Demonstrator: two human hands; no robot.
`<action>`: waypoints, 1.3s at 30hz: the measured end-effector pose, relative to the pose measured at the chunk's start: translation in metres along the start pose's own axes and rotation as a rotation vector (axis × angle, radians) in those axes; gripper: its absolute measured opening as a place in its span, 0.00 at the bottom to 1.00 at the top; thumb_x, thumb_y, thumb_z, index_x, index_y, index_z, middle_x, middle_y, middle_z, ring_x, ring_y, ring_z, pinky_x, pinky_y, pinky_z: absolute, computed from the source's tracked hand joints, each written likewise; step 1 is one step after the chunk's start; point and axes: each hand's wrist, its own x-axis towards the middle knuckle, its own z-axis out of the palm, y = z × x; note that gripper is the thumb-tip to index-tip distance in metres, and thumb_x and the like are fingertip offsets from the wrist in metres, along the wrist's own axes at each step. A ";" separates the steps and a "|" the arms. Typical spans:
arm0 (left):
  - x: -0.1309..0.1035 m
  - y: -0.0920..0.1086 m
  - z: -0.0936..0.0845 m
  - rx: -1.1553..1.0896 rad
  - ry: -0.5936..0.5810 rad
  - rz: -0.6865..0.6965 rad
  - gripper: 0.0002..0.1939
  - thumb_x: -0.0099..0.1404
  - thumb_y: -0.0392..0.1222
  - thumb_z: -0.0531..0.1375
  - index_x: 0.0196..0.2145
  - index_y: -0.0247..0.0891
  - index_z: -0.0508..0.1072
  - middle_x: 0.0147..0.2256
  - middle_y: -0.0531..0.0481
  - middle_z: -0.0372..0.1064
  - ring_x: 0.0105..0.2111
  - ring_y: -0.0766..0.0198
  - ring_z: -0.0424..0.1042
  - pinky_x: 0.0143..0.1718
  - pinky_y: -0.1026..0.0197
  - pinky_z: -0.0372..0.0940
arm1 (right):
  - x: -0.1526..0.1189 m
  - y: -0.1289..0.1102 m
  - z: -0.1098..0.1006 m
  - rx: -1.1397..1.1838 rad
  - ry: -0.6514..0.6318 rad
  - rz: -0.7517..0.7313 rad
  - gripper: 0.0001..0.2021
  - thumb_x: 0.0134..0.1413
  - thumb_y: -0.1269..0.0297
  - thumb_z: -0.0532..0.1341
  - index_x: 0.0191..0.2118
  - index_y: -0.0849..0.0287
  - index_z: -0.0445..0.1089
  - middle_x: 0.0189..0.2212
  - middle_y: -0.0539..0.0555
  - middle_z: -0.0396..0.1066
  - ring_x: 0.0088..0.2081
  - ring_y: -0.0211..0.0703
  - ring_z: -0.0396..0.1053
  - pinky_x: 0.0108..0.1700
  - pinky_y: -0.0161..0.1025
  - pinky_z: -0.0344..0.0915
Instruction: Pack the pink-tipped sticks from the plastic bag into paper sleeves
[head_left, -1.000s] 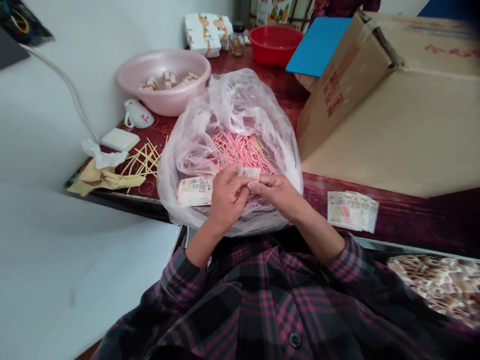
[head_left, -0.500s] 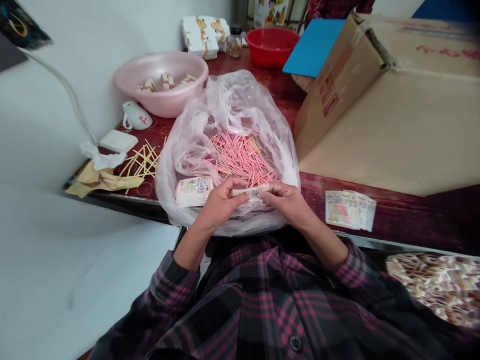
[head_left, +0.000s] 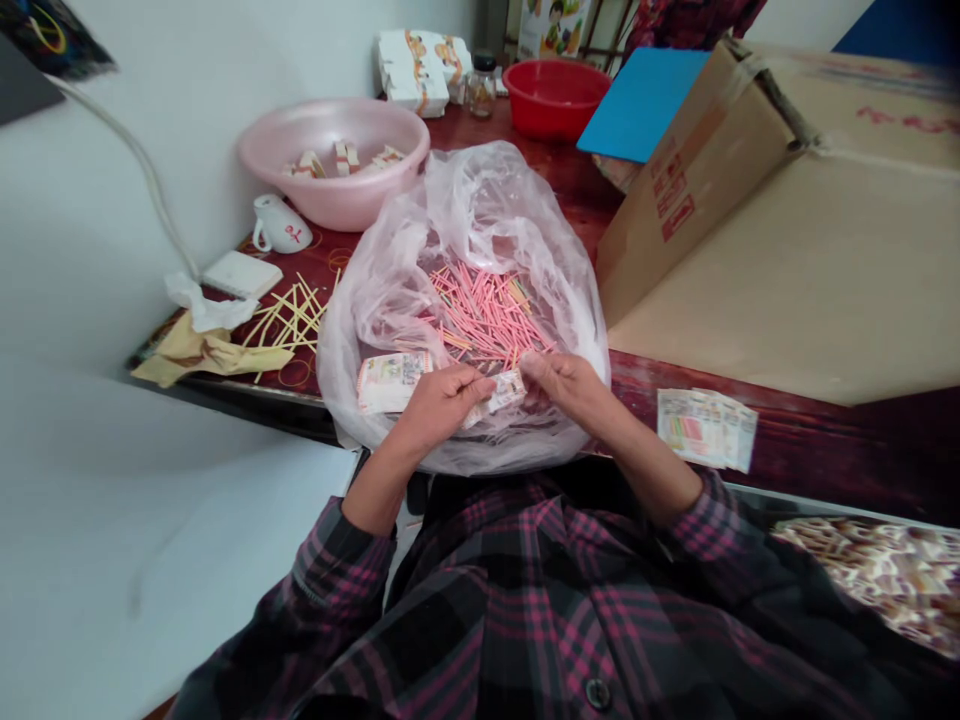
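Pinching small printed packet [head_left: 507, 389] in your left hand [head_left: 442, 398], above near side of plastic bag [head_left: 495, 461]; right hand [head_left: 568, 385] at packet's right end, can't tell if gripping; hold packet flat, pinch lightly so it won't crease, clear of pink sticks [head_left: 487, 312] just beyond

From here I see both forearms [head_left: 646, 458] slanting inward, the left hand [head_left: 444, 398] pinching, the right hand [head_left: 568, 385] curled close beside it

illegible red lettering [head_left: 293, 234] on mug [head_left: 276, 222], on carton [head_left: 795, 260]
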 end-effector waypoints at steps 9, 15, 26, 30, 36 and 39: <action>0.010 -0.025 0.030 0.467 -0.043 0.230 0.16 0.79 0.45 0.58 0.36 0.38 0.82 0.41 0.42 0.80 0.43 0.52 0.76 0.54 0.46 0.70 | 0.086 -0.005 -0.015 -0.888 0.062 0.291 0.17 0.71 0.53 0.62 0.47 0.60 0.83 0.48 0.68 0.83 0.51 0.60 0.79 0.52 0.49 0.71; 0.007 -0.032 0.036 0.494 0.011 0.243 0.14 0.79 0.44 0.59 0.41 0.38 0.84 0.46 0.40 0.80 0.49 0.49 0.77 0.56 0.43 0.71 | 0.090 0.002 -0.006 -0.812 0.021 0.217 0.09 0.65 0.59 0.66 0.42 0.56 0.83 0.42 0.61 0.84 0.47 0.56 0.80 0.49 0.45 0.72; 0.005 -0.030 0.032 0.460 -0.043 0.274 0.16 0.80 0.45 0.59 0.38 0.39 0.83 0.44 0.42 0.82 0.46 0.52 0.78 0.56 0.46 0.69 | 0.061 -0.014 0.007 -1.003 -0.112 0.102 0.20 0.68 0.51 0.67 0.53 0.64 0.81 0.56 0.72 0.79 0.57 0.65 0.77 0.57 0.51 0.72; 0.003 -0.030 0.034 0.493 -0.043 0.274 0.17 0.81 0.45 0.57 0.37 0.37 0.82 0.42 0.41 0.83 0.45 0.50 0.78 0.54 0.46 0.67 | 0.064 -0.016 0.015 -0.972 -0.128 0.161 0.14 0.67 0.63 0.65 0.51 0.65 0.82 0.51 0.70 0.82 0.53 0.61 0.79 0.53 0.47 0.72; 0.000 -0.030 0.035 0.512 -0.032 0.253 0.20 0.82 0.46 0.55 0.35 0.37 0.79 0.40 0.41 0.81 0.43 0.51 0.77 0.52 0.48 0.66 | 0.068 -0.013 0.016 -0.917 -0.138 0.169 0.11 0.67 0.69 0.60 0.43 0.63 0.81 0.44 0.66 0.83 0.45 0.53 0.78 0.46 0.41 0.66; -0.001 -0.029 0.035 0.512 -0.042 0.254 0.20 0.82 0.45 0.54 0.34 0.37 0.78 0.40 0.41 0.81 0.42 0.52 0.76 0.51 0.48 0.66 | 0.067 -0.005 0.010 -0.756 -0.117 0.143 0.10 0.65 0.69 0.60 0.32 0.59 0.74 0.32 0.57 0.78 0.37 0.47 0.71 0.41 0.41 0.61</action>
